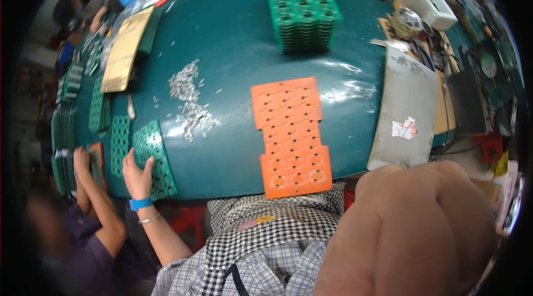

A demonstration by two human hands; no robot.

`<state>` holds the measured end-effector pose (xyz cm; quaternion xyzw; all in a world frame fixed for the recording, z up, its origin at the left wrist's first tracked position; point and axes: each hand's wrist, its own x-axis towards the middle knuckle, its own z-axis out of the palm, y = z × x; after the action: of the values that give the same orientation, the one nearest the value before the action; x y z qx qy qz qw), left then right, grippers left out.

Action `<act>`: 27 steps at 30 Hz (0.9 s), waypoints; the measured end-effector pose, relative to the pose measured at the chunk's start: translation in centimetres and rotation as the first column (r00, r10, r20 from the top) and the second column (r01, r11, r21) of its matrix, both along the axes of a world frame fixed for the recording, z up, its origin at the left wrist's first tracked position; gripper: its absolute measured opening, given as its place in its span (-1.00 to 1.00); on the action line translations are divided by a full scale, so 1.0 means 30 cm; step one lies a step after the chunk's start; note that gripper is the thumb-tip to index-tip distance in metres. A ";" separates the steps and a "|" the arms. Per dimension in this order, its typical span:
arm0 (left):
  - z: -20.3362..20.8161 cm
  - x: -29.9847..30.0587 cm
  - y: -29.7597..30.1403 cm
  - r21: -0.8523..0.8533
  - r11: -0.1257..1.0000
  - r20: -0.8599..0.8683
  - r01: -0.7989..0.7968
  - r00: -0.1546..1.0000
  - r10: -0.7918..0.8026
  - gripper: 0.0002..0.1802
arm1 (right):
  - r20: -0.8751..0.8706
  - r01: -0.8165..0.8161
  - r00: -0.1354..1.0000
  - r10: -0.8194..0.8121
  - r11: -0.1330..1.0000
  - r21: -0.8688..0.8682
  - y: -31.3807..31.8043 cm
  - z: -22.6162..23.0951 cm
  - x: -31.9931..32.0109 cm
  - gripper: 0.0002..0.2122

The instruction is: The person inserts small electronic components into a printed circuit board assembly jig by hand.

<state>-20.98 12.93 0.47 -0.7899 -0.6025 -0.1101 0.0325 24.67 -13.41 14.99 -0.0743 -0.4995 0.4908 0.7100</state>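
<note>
Green tray (160,157) — at left hand (137,176), well apart from right hand (413,229)

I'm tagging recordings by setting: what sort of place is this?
Probably a small workshop or factory area for hand assembly: a stack of matching green perforated sheets, a scatter of small grey pieces and an orange plate share a large green worktable.

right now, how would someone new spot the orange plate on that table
At the near edge of the big dark green table, by the black-and-white checkered cloth, lies a long orange plate, narrower at its middle and dotted with holes. Its colour sets it apart from the stack of green perforated sheets beyond and the grey board to its right.
</note>
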 end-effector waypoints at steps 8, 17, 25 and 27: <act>-0.013 -0.032 -0.039 -0.174 0.970 0.112 -0.170 0.975 0.191 -0.11 | -0.067 -0.295 0.951 0.301 0.952 0.084 0.157 -0.008 -0.261 -0.93; -0.043 -0.136 0.034 -0.340 0.939 0.647 -0.057 0.710 0.278 -0.52 | -0.113 -0.432 0.885 0.452 0.887 0.164 0.285 -0.032 -0.363 -0.92; -0.071 -0.182 0.075 -0.286 0.951 0.531 -0.121 0.806 0.262 -0.60 | 0.104 -0.110 0.982 0.159 0.923 -0.370 0.278 -0.200 -0.228 -0.88; 0.007 -0.090 0.030 -0.218 0.943 0.190 -0.250 0.937 0.292 -0.59 | 0.316 0.112 0.944 0.097 0.805 -0.582 0.264 -0.219 -0.223 -0.83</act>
<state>-23.67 13.84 0.68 -0.6812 -0.7136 -0.1331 -0.0954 17.97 -5.50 8.41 -0.3752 -0.4326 0.5997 0.5590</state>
